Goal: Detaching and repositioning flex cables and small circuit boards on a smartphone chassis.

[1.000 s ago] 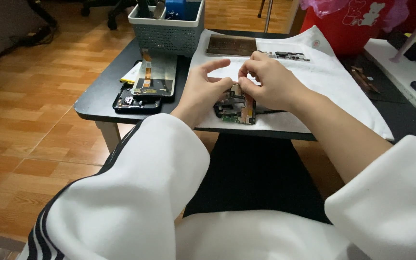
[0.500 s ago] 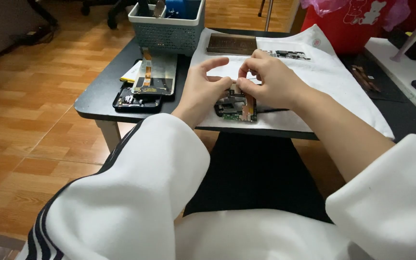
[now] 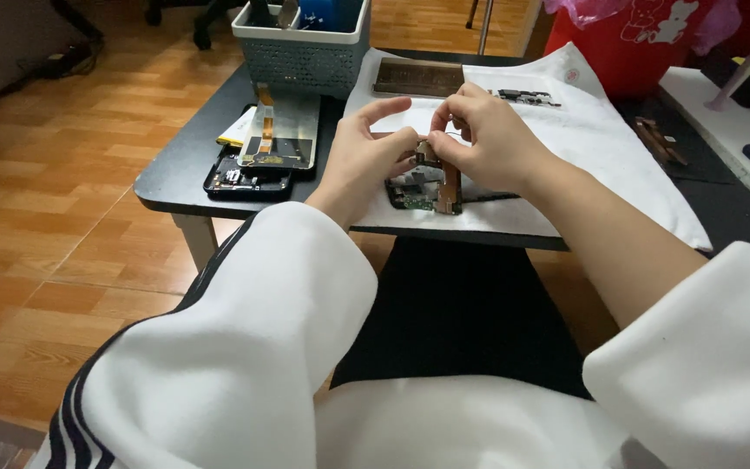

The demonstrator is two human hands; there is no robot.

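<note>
Hands barely shifted, left hand (image 3: 362,156) and right hand (image 3: 488,139) fingers pinching opened phone (image 3: 425,184) on white sheet (image 3: 583,148)

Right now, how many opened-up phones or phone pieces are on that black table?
3, perhaps more hidden. One opened phone lies under both hands on the white sheet; a stack of phone parts sits left of it; a small board lies at the far edge of the sheet.

opened phone (image 3: 423,187) half hidden under hands (image 3: 427,148)
</note>
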